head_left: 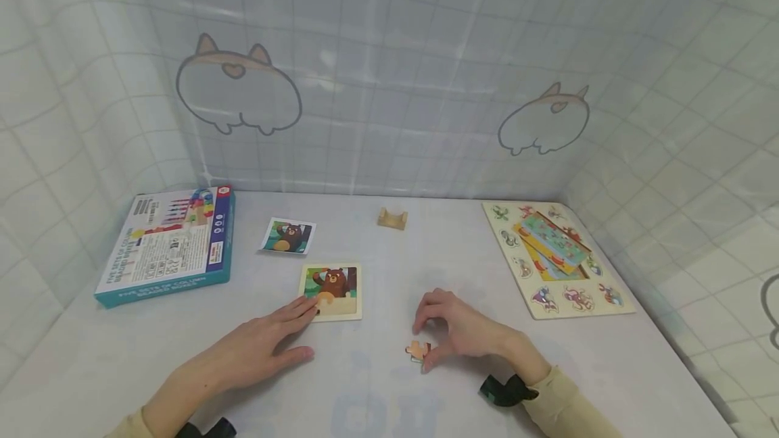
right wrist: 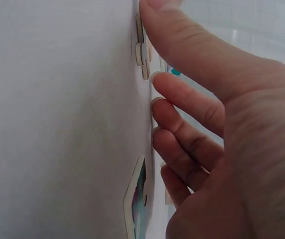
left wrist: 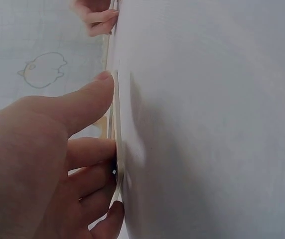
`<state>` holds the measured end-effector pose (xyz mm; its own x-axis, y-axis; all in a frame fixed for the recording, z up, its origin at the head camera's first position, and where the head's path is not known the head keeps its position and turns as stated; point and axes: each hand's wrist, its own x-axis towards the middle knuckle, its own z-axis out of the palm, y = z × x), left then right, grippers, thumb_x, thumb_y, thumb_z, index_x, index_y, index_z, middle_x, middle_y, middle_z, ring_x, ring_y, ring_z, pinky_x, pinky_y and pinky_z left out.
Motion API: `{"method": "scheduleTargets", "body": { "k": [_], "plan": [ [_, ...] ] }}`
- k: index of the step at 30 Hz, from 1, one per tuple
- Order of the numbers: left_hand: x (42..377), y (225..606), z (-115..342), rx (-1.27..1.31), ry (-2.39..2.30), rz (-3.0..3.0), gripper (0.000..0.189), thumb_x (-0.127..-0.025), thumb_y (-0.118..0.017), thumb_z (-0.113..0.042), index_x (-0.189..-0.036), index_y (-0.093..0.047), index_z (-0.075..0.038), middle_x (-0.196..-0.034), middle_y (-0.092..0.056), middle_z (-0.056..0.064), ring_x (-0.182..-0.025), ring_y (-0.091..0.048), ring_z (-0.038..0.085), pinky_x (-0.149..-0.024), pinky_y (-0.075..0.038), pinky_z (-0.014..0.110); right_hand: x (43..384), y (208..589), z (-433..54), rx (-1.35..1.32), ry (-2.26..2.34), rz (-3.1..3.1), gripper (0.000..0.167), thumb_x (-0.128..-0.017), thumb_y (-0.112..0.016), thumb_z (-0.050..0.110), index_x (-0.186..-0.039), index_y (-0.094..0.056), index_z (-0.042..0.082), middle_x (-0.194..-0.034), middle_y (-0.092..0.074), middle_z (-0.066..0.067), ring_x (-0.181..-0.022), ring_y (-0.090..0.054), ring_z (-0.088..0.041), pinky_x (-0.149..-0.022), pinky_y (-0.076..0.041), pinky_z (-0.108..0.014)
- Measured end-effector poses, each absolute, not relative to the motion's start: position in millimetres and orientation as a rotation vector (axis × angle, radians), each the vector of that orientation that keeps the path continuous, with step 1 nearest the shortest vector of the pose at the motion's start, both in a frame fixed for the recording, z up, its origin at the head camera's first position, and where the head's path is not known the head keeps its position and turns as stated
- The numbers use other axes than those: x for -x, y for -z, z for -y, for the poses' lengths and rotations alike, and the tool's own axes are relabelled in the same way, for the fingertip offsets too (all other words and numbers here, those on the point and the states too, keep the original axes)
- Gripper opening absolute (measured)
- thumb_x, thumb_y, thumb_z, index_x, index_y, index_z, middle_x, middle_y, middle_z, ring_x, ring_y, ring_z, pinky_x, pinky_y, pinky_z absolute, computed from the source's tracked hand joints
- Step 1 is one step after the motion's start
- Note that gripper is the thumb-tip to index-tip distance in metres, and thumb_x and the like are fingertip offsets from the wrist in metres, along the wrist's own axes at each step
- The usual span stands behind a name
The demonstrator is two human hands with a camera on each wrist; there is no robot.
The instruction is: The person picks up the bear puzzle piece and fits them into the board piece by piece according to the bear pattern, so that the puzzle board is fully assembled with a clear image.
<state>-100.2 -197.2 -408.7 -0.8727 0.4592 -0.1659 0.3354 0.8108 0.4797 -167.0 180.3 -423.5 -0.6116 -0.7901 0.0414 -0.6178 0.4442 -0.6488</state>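
Note:
A square wooden jigsaw tray (head_left: 348, 309) with a bear picture lies in front of my left hand (head_left: 255, 340). The straight fingers of that hand rest on the tray's left edge, with the thumb apart from it on the near side. To the right, a small orange jigsaw piece (head_left: 416, 350) lies on the table. My right hand (head_left: 465, 326) arches over it, thumb (right wrist: 192, 40) right at the piece and fingers bent loosely, apart from it. In the right wrist view the piece's wooden edge (right wrist: 140, 52) shows below the thumb.
Behind the tray lies a bear picture card (head_left: 289, 236). A small wooden stand-like block (head_left: 392, 219) sits at the back middle. A blue-edged box (head_left: 170, 242) is at left. On the right, an animal puzzle board (head_left: 535, 306) bears colourful cards (head_left: 554, 242).

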Motion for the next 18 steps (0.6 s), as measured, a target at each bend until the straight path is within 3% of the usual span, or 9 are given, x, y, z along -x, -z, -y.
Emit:
{"method": "scheduleTargets", "body": {
  "k": [18],
  "plan": [
    [98.5,408.9,198.5,-0.630,-0.664,-2.737,0.080,-0.094,-0.051,-0.067,-0.153,-0.042,-0.015,-0.162,-0.033,0.005,-0.149,-0.031,0.032,-0.112,-0.039,0.059,167.2,425.3,-180.4,1.255,0.903,-2.487,0.024,-0.075,-0.085,0.043,-0.090,-0.073,0.029,-0.096,-0.059,0.017,-0.097,-0.051,-0.002,-0.089,-0.045,-0.026]
  ]
}}
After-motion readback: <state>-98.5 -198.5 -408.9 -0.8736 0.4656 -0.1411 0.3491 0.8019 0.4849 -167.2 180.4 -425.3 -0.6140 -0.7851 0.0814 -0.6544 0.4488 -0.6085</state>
